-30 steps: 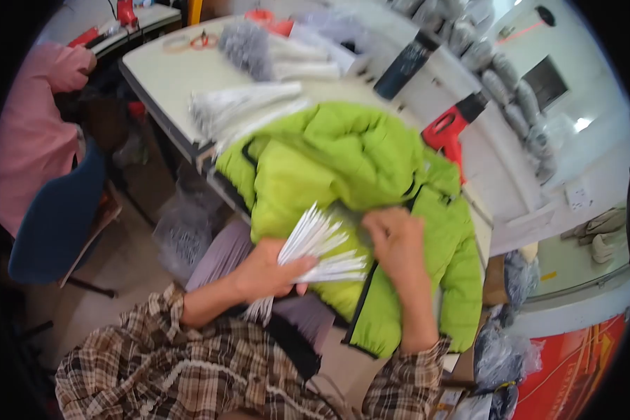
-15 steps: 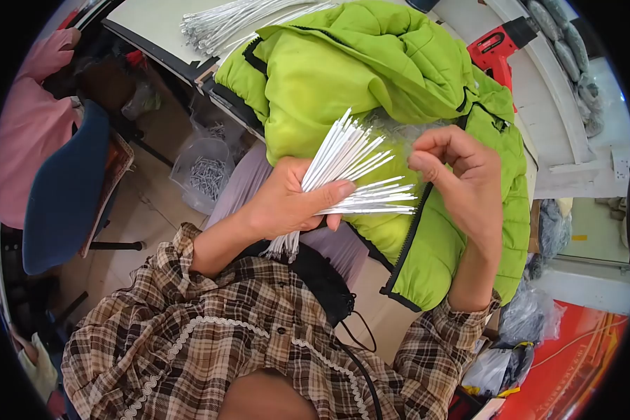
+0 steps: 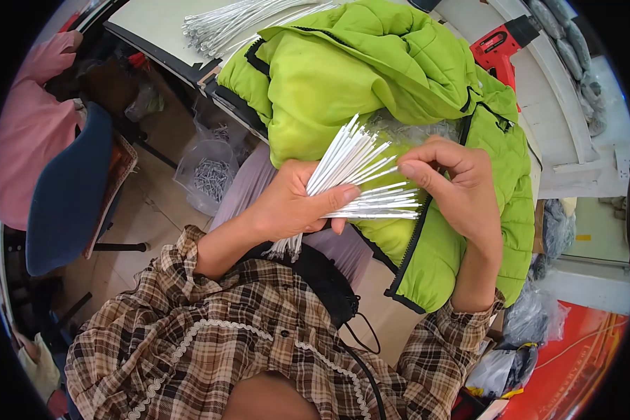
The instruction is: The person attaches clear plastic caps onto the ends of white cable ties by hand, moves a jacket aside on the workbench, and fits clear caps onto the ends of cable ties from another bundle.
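Note:
My left hand [image 3: 294,201] is closed around a bundle of thin white wires or cords [image 3: 353,168], thumb laid across it. Their tips fan out up and to the right, and the other ends stick out below the fist. My right hand [image 3: 455,178] is closed in a pinch, its thumb and forefinger right by the outer tips of the fan. Whatever sits between those fingertips is too small to make out. Behind both hands a bright green padded jacket [image 3: 329,77] lies over the table edge and my lap.
More white strands [image 3: 224,24] lie on the table [image 3: 154,21]. A red heat gun [image 3: 495,52] lies at the back right. A clear plastic tub [image 3: 206,175] of small metallic pieces stands lower left, near a blue chair [image 3: 73,189] and a person in pink [image 3: 38,150].
My right hand has moved left and slightly down, bringing its pinched fingertips to the tips of the strands. My left hand keeps its hold on the bundle.

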